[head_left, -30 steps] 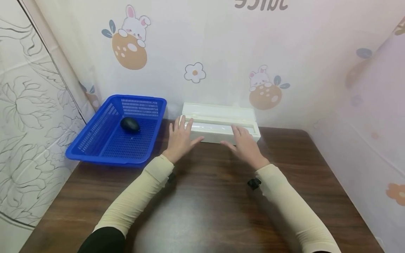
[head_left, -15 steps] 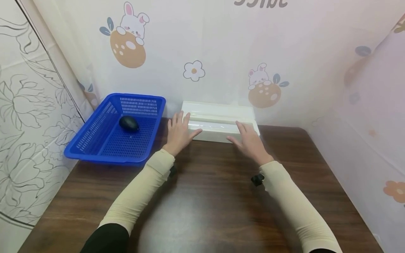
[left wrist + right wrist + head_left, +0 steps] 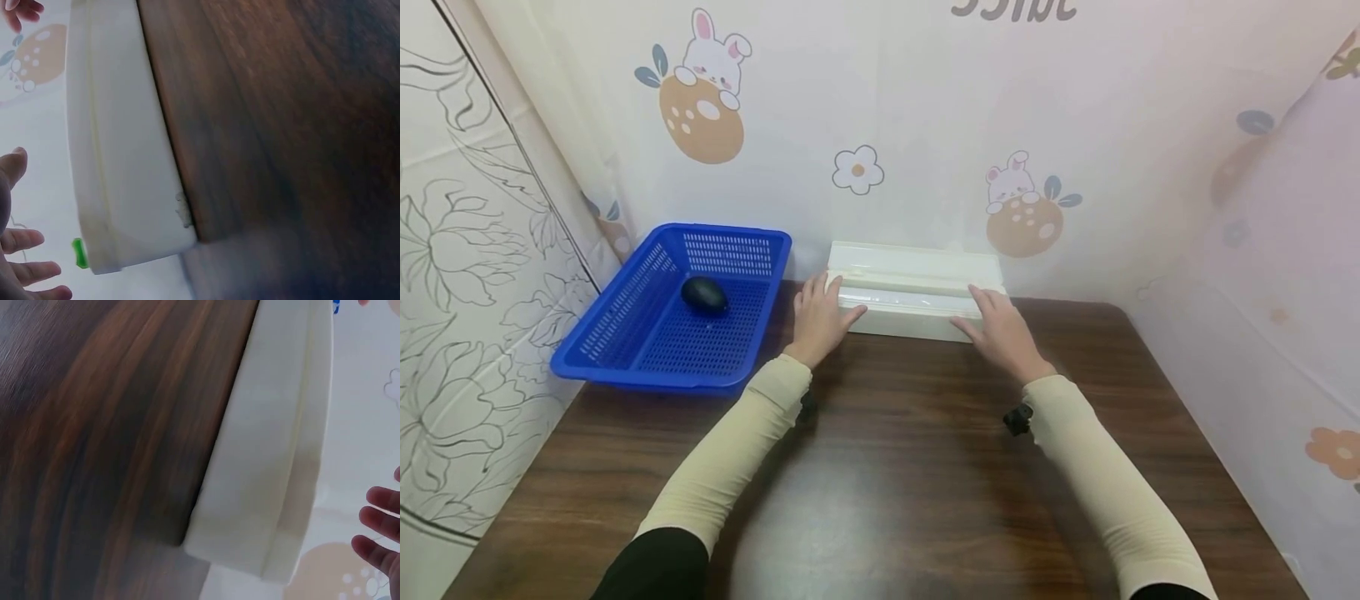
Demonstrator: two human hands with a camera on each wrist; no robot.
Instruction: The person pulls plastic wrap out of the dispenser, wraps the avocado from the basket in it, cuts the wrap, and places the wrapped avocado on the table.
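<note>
A long white box (image 3: 917,323) stands against the back wall, its lid (image 3: 917,260) raised behind it and a glossy clear strip (image 3: 910,300) along its top. My left hand (image 3: 818,323) is at the box's left end, fingers spread and thumb out towards the front. At the right end, my right hand (image 3: 1003,335) reaches over the top edge with straight fingers. The left wrist view shows the box front (image 3: 128,131), a small green piece (image 3: 80,253) at its end, and extended fingers (image 3: 31,240) beside it. Straight fingers (image 3: 378,522) appear beside the box front (image 3: 250,450) in the right wrist view.
A blue perforated basket (image 3: 745,385) with a dark oval object (image 3: 703,294) in it stands on the left of the brown wooden table (image 3: 910,467). Printed cloth walls (image 3: 917,100) close off the back and sides.
My right hand has shifted right along the box to its right end. The left hand has drawn slightly left. The box and basket stay in place.
</note>
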